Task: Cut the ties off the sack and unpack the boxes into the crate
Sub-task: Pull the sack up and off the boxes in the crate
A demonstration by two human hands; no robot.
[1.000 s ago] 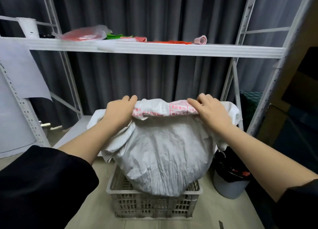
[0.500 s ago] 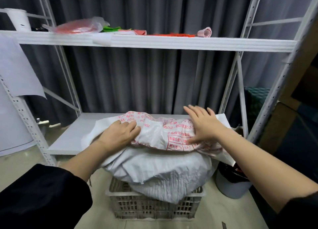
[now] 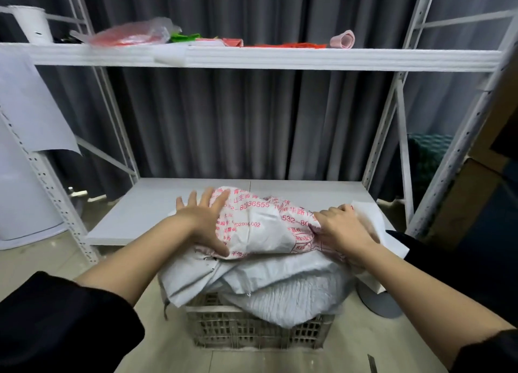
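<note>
I see a white metal rack (image 3: 392,126) filling most of the view, with a grey curtain (image 3: 238,120) hanging behind it. Its upper shelf (image 3: 280,60) carries a plastic bag with something red inside (image 3: 129,33) and a pink roll (image 3: 342,39). The lower shelf (image 3: 145,207) sits just behind the work.

The white woven sack (image 3: 266,260), printed in red, lies slumped across the crate (image 3: 252,333) on the floor, its upper part folded over and bunched between my two hands. It hides the inside of the crate, so I cannot tell whether any boxes are in there.

My left hand (image 3: 203,221) lies flat against the left side of the folded printed part, fingers spread and straight, thumb along the lower fold, pressing rather than gripping. My right hand (image 3: 340,231) is on the right side of that fold, fingers curled into the fabric; it looks like a grasp on the sack, though the blur there leaves some doubt.

A grey bin (image 3: 384,302) stands to the right of the crate, partly behind my right forearm.
</note>
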